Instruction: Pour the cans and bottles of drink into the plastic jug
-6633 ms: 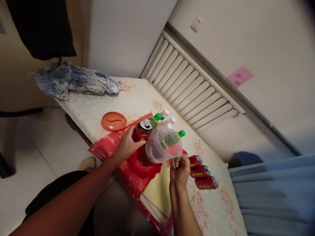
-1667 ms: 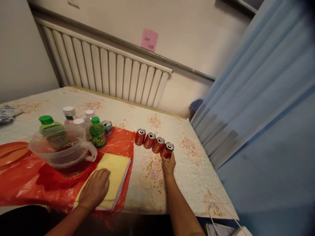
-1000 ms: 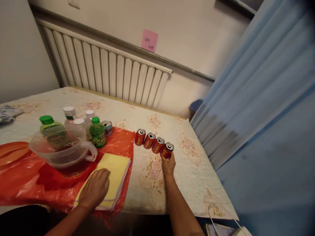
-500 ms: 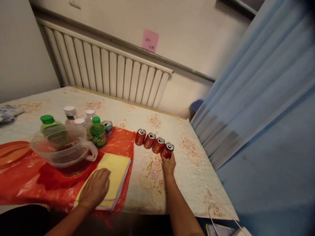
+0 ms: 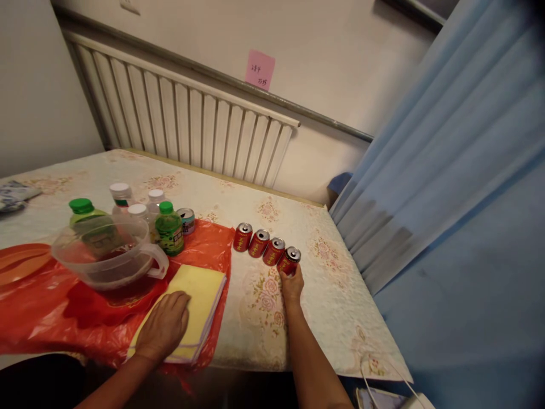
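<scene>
My right hand (image 5: 292, 285) is closed around the rightmost red can (image 5: 289, 260), the end of a row of several red cans (image 5: 259, 243) standing on the flowered tabletop. My left hand (image 5: 164, 328) lies flat, fingers loosely together, on a yellow cloth (image 5: 193, 304) that rests on a red plastic bag (image 5: 55, 312). A clear plastic jug (image 5: 108, 254) with dark liquid in the bottom stands on the bag, to the left of the cloth.
Green-capped and white-capped bottles (image 5: 169, 230) and a small teal can (image 5: 186, 220) stand behind the jug. An orange lid (image 5: 17, 262) lies at far left. A radiator (image 5: 183, 128) runs along the wall. A blue curtain (image 5: 451, 187) hangs at the right table edge (image 5: 361, 335).
Earlier I held the jug and a red can over the bag. Over the last second both hands have stayed where they are; only the view shifted slightly.
</scene>
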### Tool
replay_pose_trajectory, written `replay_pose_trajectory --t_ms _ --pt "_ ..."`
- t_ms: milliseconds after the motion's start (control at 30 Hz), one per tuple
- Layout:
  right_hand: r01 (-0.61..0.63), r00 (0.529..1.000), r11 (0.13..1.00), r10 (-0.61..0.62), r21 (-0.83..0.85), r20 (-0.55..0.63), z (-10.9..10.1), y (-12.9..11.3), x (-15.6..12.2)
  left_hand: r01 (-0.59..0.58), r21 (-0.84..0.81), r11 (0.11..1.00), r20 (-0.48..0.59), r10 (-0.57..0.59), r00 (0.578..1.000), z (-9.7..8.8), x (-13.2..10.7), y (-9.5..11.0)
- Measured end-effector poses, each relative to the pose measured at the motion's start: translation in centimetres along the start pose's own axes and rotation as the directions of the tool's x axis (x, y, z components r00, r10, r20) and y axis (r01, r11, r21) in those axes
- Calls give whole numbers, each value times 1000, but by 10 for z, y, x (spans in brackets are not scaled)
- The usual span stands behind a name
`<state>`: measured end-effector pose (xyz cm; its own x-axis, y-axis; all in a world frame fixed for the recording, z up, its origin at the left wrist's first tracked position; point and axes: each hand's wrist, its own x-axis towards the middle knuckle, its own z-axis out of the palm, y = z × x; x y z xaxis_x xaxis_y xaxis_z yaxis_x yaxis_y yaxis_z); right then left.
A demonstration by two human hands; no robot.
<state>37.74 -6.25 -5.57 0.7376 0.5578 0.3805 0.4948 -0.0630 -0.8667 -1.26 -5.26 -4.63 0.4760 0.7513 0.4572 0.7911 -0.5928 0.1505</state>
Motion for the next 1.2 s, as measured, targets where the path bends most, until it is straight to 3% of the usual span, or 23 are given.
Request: replay_pose_trajectory --t_ms 1200 --pt "-15 1000 999 15 -41 8 -1 -2 0 12 17 1000 36 -13 999 -3 1 2"
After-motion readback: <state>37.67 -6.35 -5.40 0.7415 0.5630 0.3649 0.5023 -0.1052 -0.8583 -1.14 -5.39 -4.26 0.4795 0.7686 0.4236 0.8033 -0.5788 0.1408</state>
